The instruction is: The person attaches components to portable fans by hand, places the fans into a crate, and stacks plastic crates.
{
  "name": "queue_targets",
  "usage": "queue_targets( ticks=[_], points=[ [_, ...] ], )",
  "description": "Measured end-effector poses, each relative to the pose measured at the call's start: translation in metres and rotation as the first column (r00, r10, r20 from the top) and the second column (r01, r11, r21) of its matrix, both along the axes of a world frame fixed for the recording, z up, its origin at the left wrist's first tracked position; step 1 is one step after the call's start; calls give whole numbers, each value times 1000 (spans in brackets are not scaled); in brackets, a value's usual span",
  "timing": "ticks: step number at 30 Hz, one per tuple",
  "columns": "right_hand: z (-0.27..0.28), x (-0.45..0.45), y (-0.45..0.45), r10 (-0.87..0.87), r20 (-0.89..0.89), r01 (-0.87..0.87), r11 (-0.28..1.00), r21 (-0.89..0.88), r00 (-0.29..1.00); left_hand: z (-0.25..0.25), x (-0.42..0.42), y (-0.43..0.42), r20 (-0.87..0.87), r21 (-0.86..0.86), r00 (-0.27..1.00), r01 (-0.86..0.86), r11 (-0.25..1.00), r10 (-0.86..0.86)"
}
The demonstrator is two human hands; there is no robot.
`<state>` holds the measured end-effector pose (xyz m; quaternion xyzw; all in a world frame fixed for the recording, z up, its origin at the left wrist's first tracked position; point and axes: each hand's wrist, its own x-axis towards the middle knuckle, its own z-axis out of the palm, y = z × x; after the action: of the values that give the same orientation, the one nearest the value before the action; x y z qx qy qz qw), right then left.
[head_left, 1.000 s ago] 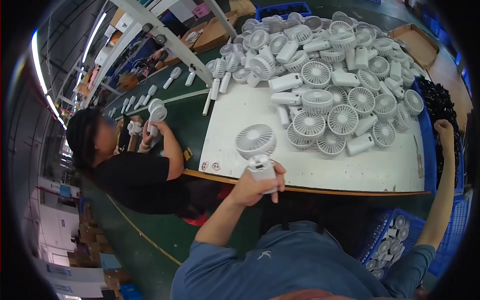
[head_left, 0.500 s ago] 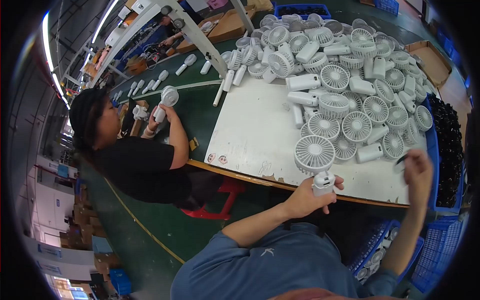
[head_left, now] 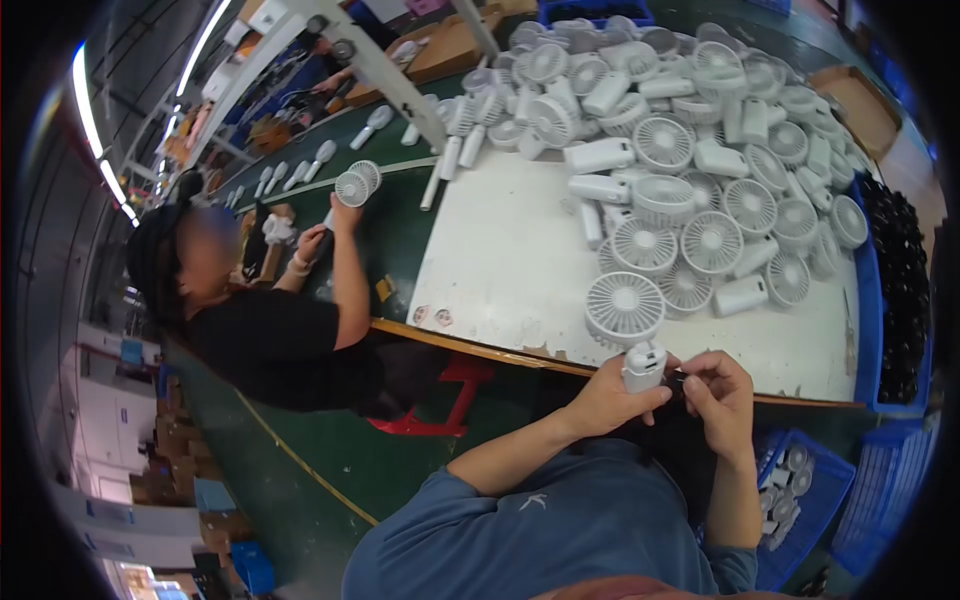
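Note:
My left hand (head_left: 603,402) is wrapped round the handle of a white handheld fan (head_left: 625,306) at the table's front edge. The fan's round grille faces up, and the base of its handle points toward me. Close beside it, my right hand (head_left: 722,392) pinches a small black part (head_left: 681,377) between thumb and fingers. Its exact kind is too small to make out. The part is near the handle's lower end; whether they touch I cannot tell. Beyond my hands lies a big heap of similar white fans (head_left: 712,242) on the white tabletop (head_left: 500,260).
A blue bin (head_left: 866,350) of black parts stands at the table's right. Below, a blue crate (head_left: 835,490) holds white fans. At left a co-worker (head_left: 270,320) holds a fan beside a row of fans on the green surface. A red stool (head_left: 455,400) stands under the table.
My right hand has moved left and down from beside the blue bin to the fan's handle, bringing the small black part. My left hand and its fan have barely moved.

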<state>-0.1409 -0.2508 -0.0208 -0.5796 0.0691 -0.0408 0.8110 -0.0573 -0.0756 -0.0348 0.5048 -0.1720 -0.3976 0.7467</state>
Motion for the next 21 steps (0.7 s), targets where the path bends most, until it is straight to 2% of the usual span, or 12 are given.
queue_targets(
  ticks=[2,3,4,5,6,7,9,13,15,17,19,21],
  points=[
    [-4,6,9,-147,164,165,981,-101,975,-3,-4,2,152,197,987,-85,977,55],
    [-13,5,11,-169,165,191,974,-124,972,1,-3,-2,192,301,979,-120,946,64],
    [-24,2,9,-168,126,196,947,-255,978,-1,-4,-1,228,255,971,-137,957,78],
    [-22,1,11,-174,79,188,954,-235,982,8,-4,-8,218,243,969,-173,954,120],
    [-23,0,9,-142,106,169,929,-330,984,1,-6,-10,243,253,950,-257,933,195],
    [-24,-3,10,-134,144,162,966,-202,980,-8,-5,-11,200,222,950,-281,934,238],
    [-32,-11,9,-166,196,217,935,-281,967,-17,-7,-14,146,85,957,-263,961,249],
    [-38,-27,1,-169,244,246,910,-333,955,-12,-17,-23,96,32,986,-139,990,135],
    [-41,-27,-1,-154,388,330,833,-444,909,-15,-19,-23,54,33,990,-133,991,131],
    [-37,-31,-6,-126,360,291,844,-451,925,-14,-23,-23,58,40,989,-137,990,134],
    [-34,-33,-9,-77,344,236,860,-452,936,-7,-24,-22,-31,58,991,-126,990,128],
    [-32,-33,-10,-86,363,286,787,-547,928,-9,-25,-19,-50,70,992,-110,991,114]
  ],
)
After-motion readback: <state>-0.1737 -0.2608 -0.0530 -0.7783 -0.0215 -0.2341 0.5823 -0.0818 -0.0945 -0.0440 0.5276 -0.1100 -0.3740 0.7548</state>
